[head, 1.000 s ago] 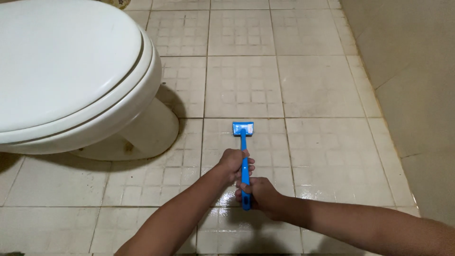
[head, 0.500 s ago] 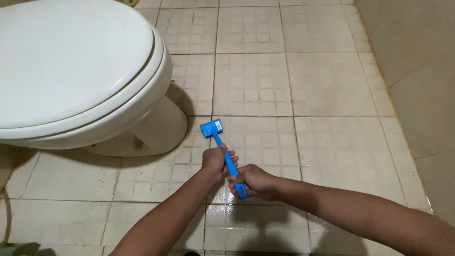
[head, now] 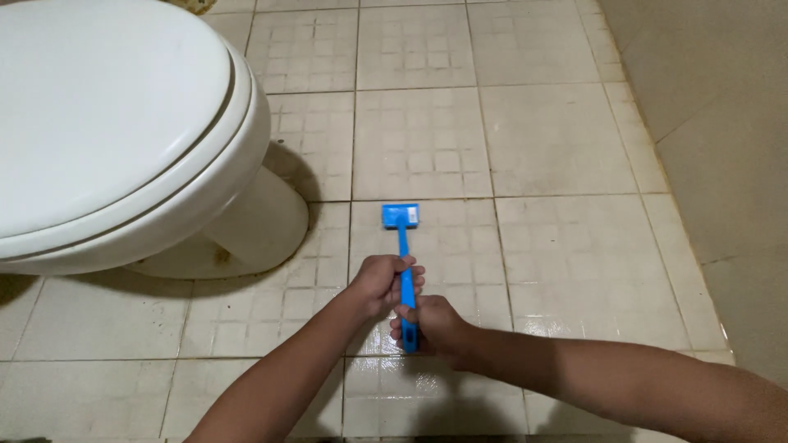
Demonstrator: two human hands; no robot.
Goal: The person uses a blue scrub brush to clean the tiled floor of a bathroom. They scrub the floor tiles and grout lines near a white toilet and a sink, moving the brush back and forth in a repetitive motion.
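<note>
**Two Hands on a Blue Brush**

Head view: the left hand [head: 384,283] and the right hand [head: 427,326] both wrap their fingers tightly around the blue brush [head: 403,254] handle. The brush head sits on the floor tiles [head: 558,246], just ahead of the fingers. The white toilet [head: 123,139] stands off to the left. The tiles near the hands look wet and shiny, so the brush could slip sideways if pushed hard.

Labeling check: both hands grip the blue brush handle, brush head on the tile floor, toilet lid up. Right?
Not quite. The head view shows the toilet lid closed, not up. The rest holds: left hand and right hand both grip the blue brush handle, with its head on the tile floor.
</note>
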